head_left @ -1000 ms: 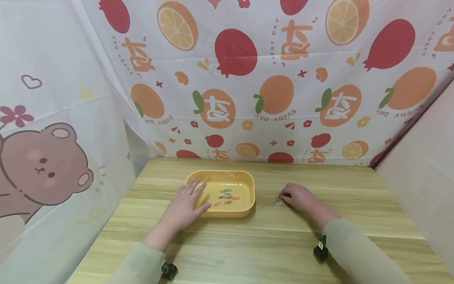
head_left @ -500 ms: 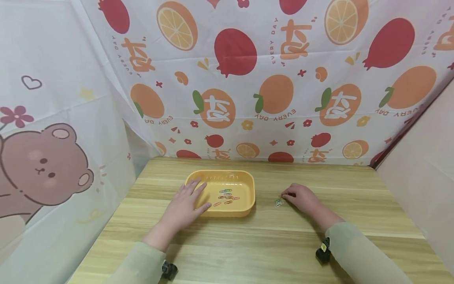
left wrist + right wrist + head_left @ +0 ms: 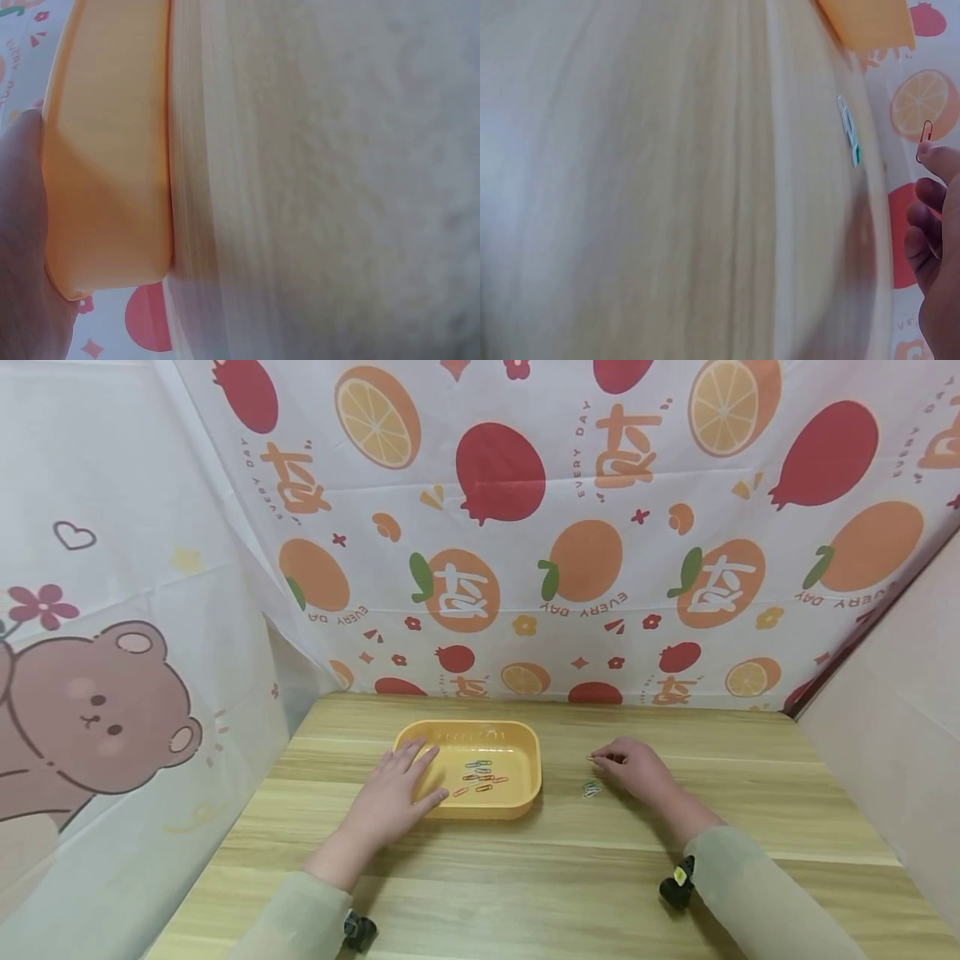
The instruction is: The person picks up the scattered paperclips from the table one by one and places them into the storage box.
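A yellow plastic tray (image 3: 520, 760) stands on the wooden table with several coloured paper clips (image 3: 483, 778) lying on its floor. My left hand (image 3: 386, 797) rests over the tray's left side with spread, extended fingers. To the right of the tray, my right hand (image 3: 637, 770) pinches one reddish paper clip (image 3: 928, 129) between thumb and fingertip, raised off the table. Below that hand lies a small cluster of white and green paper clips (image 3: 591, 789), seen in the right wrist view too. The left wrist view has the tray's outer wall (image 3: 112, 172) beside the hand.
The wood-grain table (image 3: 480, 885) ends at a fruit-printed cloth (image 3: 517, 552) hung behind it. A bear-printed cloth (image 3: 112, 710) hangs on the left and a pale plain one (image 3: 892, 710) on the right. Both forearms wear small black wrist devices (image 3: 677, 885).
My right hand has lifted the reddish paper clip away from the white and green cluster, moving slightly up and back. My left hand and the tray have stayed in place.
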Motion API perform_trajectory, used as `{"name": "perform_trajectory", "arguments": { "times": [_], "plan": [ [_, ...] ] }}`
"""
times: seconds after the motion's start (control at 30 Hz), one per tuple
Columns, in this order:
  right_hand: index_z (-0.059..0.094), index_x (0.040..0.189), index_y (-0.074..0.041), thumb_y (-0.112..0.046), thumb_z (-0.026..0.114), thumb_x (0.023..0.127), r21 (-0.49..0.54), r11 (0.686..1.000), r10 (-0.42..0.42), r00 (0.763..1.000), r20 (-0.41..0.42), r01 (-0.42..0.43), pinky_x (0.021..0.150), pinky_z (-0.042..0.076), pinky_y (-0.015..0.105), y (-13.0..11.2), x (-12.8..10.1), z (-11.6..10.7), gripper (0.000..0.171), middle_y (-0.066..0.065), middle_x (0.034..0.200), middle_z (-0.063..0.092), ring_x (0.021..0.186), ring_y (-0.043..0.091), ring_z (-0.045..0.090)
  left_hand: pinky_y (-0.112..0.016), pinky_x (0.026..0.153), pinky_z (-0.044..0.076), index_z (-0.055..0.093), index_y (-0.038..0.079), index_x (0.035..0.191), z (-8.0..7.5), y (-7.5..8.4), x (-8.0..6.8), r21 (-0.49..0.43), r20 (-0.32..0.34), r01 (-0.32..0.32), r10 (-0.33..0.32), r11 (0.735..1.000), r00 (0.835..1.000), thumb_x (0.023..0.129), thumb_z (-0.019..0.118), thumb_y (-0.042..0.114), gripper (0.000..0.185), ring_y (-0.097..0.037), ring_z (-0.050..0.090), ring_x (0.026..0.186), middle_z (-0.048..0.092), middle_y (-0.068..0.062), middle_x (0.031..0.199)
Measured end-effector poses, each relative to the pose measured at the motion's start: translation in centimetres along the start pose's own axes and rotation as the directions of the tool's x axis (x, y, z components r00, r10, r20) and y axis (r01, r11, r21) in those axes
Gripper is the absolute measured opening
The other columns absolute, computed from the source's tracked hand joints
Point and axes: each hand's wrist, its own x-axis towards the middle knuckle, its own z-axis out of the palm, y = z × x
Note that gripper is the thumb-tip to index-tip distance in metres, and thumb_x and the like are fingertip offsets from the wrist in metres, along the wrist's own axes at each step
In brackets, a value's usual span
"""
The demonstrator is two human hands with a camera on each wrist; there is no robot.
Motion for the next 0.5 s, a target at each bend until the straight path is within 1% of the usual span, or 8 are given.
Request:
{"name": "perform_trajectory", "arguments": {
  "times": [0.13, 0.3, 0.5],
  "plan": [
    [0.079, 0.104, -0.019, -0.028, 0.068, 0.095, 0.027, 1.0, 0.011, 1.0, 0.006, -0.011, 0.073, 0.051, 0.033, -1.0, 0.3, 0.1, 0.016, -0.005, 0.095, 0.068, 0.084, 0.013, 0.059, -0.053, 0.121, 0.015, 0.036, 0.019, 0.155, 0.0, 0.0, 0.0, 0.004, -0.005, -0.007, 0.007, 1.0, 1.0, 0.094, 0.043, 0.07, 0.08, -0.031, 0.019, 0.15, 0.026, -0.009, 0.162],
    [0.078, 0.106, -0.021, -0.032, 0.068, 0.095, 0.079, 0.996, 0.038, 0.999, 0.01, -0.038, 0.077, 0.052, 0.032, -2.2, 1.0, 0.5, 0.018, -0.006, 0.098, 0.069, 0.088, 0.012, 0.061, -0.053, 0.121, 0.015, 0.038, 0.019, 0.154, 0.0, 0.1, 0.0, 0.0, -0.016, -0.008, 0.008, 1.0, 1.0, 0.094, 0.047, 0.068, 0.079, -0.031, 0.021, 0.149, 0.028, -0.01, 0.161],
    [0.079, 0.106, -0.021, -0.035, 0.069, 0.094, 0.161, 0.986, 0.039, 0.999, -0.011, -0.036, 0.074, 0.053, 0.031, -3.9, 2.1, 1.3, 0.021, -0.005, 0.098, 0.071, 0.087, 0.013, 0.061, -0.053, 0.121, 0.014, 0.038, 0.019, 0.154, -0.1, 0.2, -0.1, -0.001, -0.013, -0.008, 0.008, 1.0, 1.0, 0.094, 0.044, 0.07, 0.08, -0.031, 0.021, 0.149, 0.028, -0.01, 0.161]
  ]
}}
